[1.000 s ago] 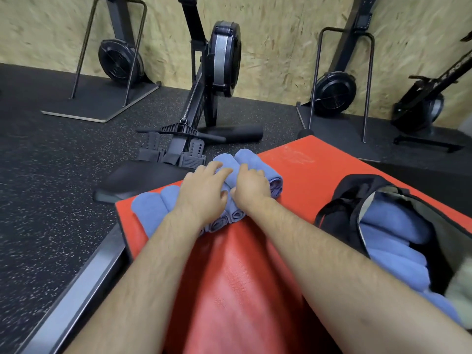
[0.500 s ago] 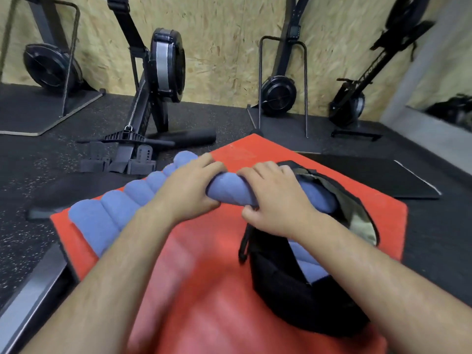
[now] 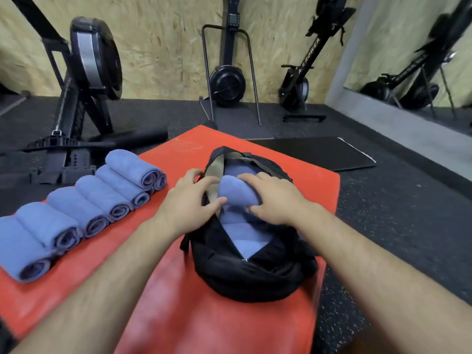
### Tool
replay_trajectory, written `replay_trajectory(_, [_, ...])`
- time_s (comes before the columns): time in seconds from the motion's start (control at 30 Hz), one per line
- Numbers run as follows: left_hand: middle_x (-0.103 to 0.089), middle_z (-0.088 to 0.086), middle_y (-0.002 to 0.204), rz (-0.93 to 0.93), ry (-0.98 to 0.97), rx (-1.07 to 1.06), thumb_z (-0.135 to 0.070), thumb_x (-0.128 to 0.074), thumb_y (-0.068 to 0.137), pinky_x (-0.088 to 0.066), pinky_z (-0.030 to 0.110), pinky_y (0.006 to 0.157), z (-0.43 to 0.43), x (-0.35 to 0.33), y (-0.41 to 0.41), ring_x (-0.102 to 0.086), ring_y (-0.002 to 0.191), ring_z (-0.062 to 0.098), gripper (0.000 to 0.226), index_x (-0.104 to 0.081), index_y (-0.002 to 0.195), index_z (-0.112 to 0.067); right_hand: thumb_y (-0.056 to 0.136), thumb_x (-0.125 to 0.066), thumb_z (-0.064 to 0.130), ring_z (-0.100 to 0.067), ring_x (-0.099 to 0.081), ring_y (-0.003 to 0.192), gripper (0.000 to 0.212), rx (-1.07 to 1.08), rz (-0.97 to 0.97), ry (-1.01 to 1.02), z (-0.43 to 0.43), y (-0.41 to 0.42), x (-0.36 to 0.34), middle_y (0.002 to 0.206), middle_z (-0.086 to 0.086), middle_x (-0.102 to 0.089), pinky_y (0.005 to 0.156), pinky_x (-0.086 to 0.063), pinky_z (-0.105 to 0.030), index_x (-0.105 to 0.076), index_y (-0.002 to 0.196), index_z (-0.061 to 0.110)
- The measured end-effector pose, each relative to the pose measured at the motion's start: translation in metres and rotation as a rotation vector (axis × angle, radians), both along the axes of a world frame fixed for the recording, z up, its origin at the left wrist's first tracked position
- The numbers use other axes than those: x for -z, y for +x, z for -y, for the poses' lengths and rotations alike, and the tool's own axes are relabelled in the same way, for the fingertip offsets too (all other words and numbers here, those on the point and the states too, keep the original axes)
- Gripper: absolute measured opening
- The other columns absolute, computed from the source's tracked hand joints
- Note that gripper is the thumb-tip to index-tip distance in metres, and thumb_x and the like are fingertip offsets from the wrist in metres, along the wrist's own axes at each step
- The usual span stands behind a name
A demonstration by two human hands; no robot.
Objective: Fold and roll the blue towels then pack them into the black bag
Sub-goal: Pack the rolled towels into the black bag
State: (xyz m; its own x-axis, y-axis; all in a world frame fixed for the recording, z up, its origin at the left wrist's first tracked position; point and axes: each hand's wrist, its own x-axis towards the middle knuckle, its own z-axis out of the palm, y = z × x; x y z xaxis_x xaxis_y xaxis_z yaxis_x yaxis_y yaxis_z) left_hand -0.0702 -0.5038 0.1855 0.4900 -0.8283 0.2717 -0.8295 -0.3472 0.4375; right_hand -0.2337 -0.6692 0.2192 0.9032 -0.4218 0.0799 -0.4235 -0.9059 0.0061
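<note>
Single head-worn view, looking forward and down, close over the red mat (image 3: 178, 315)

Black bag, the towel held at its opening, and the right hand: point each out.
black bag (image 3: 255, 279), head view, near front wall
rolled towel (image 3: 236, 191), head view, top of the roll
right hand (image 3: 272, 199), head view, back of the hand

A red pad (image 3: 178, 315) sits on speckled black flooring (image 3: 396, 213); rowing machines (image 3: 227, 83) line the chipboard wall (image 3: 163, 47).
</note>
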Motion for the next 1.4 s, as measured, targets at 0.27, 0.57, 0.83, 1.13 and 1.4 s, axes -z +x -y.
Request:
replay_trajectory(0.27, [-0.056, 0.002, 0.115, -0.017, -0.212, -0.024, -0.004, -0.057, 0.080, -0.043, 0.030, 0.088, 0.010, -0.003, 0.004, -0.058, 0.101, 0.022, 0.045, -0.062, 0.125, -0.009, 0.086, -0.068, 0.045, -0.030, -0.041, 0.126, 0.073, 0.017, -0.009, -0.091, 0.033, 0.049, 0.037, 0.138, -0.002, -0.042, 0.100, -0.041, -0.045, -0.033, 0.150, 0.037])
replay_trajectory(0.57, [-0.054, -0.008, 0.109, -0.026, -0.229, 0.000, -0.007, -0.058, 0.081, -0.050, 0.038, 0.088, 0.005, -0.003, 0.014, -0.057, 0.092, 0.014, 0.041, -0.065, 0.122, -0.014, 0.091, -0.048, 0.055, -0.034, -0.017, 0.146, 0.078, 0.105, -0.122, 0.003, 0.035, 0.056, 0.050, 0.166, -0.009, -0.009, 0.117, -0.019, -0.047, -0.012, 0.158, 0.038])
replay_trajectory(0.83, [-0.058, -0.012, 0.119, 0.022, -0.326, -0.001, -0.035, -0.055, 0.097, -0.053, 0.038, 0.082, -0.015, -0.009, 0.021, -0.060, 0.090, 0.012, 0.035, -0.054, 0.132, -0.030, 0.091, -0.051, 0.042, -0.029, -0.051, 0.114, 0.049, -0.034, 0.380, -0.080, -0.025, 0.062, 0.002, 0.124, -0.003, -0.060, 0.093, -0.045, -0.045, -0.054, 0.135, 0.019])
replay_trajectory(1.13, [-0.065, 0.002, 0.121, 0.243, -0.175, -0.268, -0.034, -0.057, 0.087, -0.053, 0.043, 0.069, -0.057, -0.003, 0.096, -0.064, 0.101, 0.030, 0.044, -0.063, 0.128, -0.020, 0.090, -0.055, 0.037, -0.029, -0.050, 0.118, 0.042, -0.130, 0.291, -0.132, -0.083, 0.170, 0.001, 0.123, -0.004, -0.061, 0.094, -0.039, -0.043, -0.059, 0.126, 0.017])
replay_trajectory(1.4, [-0.064, 0.008, 0.115, 0.207, 0.021, -0.388, -0.040, -0.045, 0.081, -0.052, 0.047, 0.071, -0.072, 0.015, 0.141, -0.062, 0.094, 0.037, 0.048, -0.064, 0.122, -0.020, 0.093, -0.055, 0.047, -0.033, -0.053, 0.125, 0.049, 0.011, 0.029, 0.134, -0.087, 0.292, 0.048, 0.134, -0.011, -0.058, 0.099, -0.040, -0.040, -0.050, 0.130, 0.014])
